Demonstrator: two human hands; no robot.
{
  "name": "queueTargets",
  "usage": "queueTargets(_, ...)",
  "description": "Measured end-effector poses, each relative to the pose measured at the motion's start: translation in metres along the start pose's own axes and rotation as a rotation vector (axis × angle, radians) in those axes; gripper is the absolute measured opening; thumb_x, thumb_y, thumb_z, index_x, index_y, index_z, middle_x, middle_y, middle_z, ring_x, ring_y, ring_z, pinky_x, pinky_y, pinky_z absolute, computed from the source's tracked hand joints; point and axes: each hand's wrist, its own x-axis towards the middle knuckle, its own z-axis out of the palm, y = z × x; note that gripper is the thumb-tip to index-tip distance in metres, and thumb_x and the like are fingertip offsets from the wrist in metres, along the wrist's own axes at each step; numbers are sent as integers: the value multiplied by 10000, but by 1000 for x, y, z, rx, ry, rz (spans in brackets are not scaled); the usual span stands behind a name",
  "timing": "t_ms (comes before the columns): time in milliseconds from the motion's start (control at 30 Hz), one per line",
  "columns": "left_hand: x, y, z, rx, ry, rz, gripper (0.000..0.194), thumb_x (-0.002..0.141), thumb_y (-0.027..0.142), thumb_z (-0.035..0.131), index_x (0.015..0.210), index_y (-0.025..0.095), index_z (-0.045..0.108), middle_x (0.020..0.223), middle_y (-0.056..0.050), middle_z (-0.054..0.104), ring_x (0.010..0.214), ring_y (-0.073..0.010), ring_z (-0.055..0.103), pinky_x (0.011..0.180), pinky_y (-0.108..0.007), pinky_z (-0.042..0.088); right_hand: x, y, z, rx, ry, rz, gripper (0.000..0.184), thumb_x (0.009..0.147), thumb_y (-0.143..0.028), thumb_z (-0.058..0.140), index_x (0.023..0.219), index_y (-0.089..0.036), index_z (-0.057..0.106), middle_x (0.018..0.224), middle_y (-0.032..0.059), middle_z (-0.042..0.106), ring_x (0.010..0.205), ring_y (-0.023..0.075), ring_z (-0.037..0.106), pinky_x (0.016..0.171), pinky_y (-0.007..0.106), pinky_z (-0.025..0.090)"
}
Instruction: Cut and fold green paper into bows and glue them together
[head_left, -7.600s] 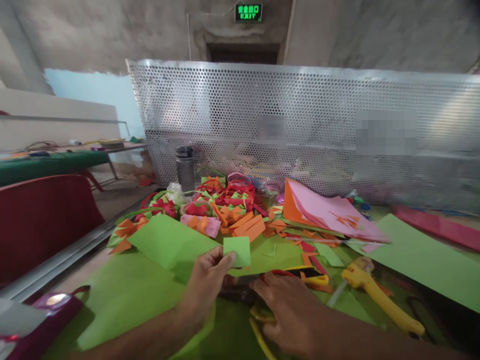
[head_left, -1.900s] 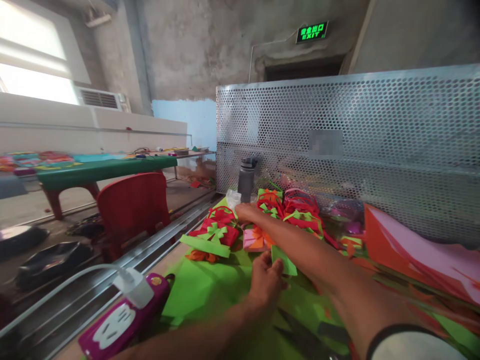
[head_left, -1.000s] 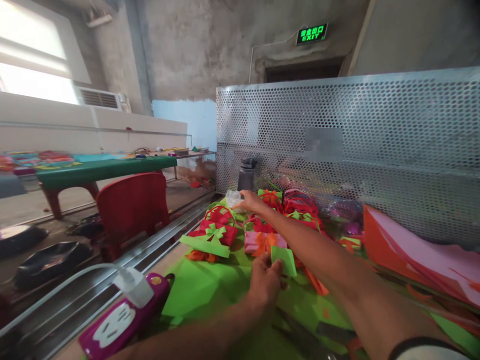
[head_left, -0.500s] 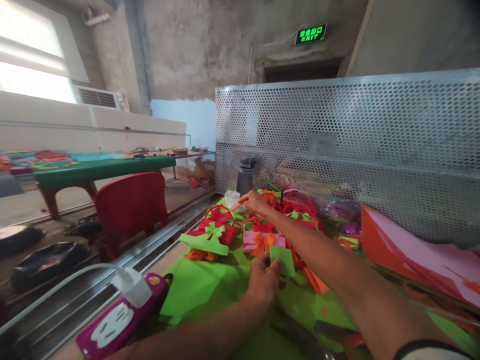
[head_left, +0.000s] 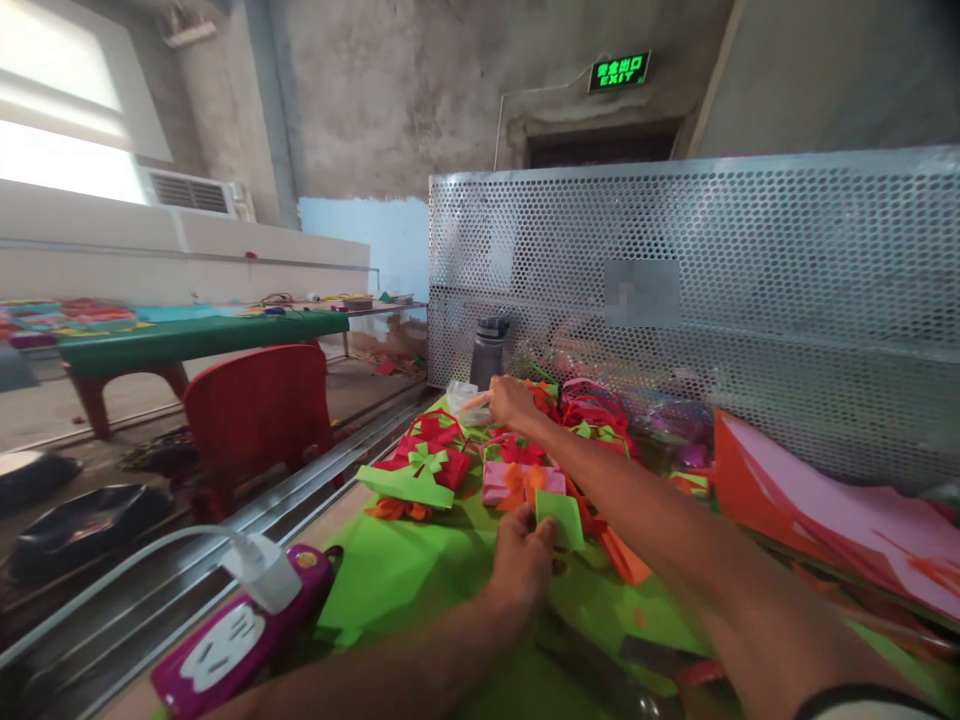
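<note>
Two hands work here: the left hand (head_left: 525, 560) at 6 o'clock, the right hand (head_left: 511, 401) past it toward 12. One green paper square (head_left: 561, 518) sits in the left fingers. One orange stick (head_left: 474, 402) shows at the right fingertips. One grey bottle (head_left: 486, 353) stands at 12 o'clock. One pink box (head_left: 517, 482) lies at centre. Two red baskets show clearly, one (head_left: 429, 455) at 11 o'clock, one (head_left: 600, 408) at 1; more behind blur together. One red chair (head_left: 259, 420) at 9 o'clock. One power strip (head_left: 232, 640) with one white plug (head_left: 262, 572) at 8. One exit sign (head_left: 619, 71) at 12.
</note>
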Motion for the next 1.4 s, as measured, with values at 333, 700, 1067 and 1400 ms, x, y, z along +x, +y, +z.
queueTargets(333,-22,15,3,115,-106,175,238,652,383,626,692,155,569,623,-5,544,578,-140,522,492,-226,410,-100,82,-66,165,89,136,281,897,-299,542,1145,-165,554,1147,74,583,947,209,602,788,403,514)
queueTargets(700,-60,31,18,468,-393,545,199,703,315,636,577,176,570,889,-67,578,881,-221,516,720,-281,436,-289,124,-74,500,132,202,234,905,-257,398,742,-195,555,682,15,680,637,141,640,629,235,487)
queueTargets(1067,-69,25,14,546,-751,220,196,761,333,607,668,171,668,588,-8,526,539,-128,431,511,-222,325,-338,104,-50,525,58,311,172,775,-335,640,883,-215,580,754,-2,692,667,162,633,578,235,459)
queueTargets(1400,-47,13,-2,435,-611,91,195,750,342,641,687,161,675,583,-29,591,515,-117,467,486,-215,367,-365,72,-38,80,-122,39,316,731,-503,666,943,-270,657,1056,100,655,1036,292,558,876,415,442)
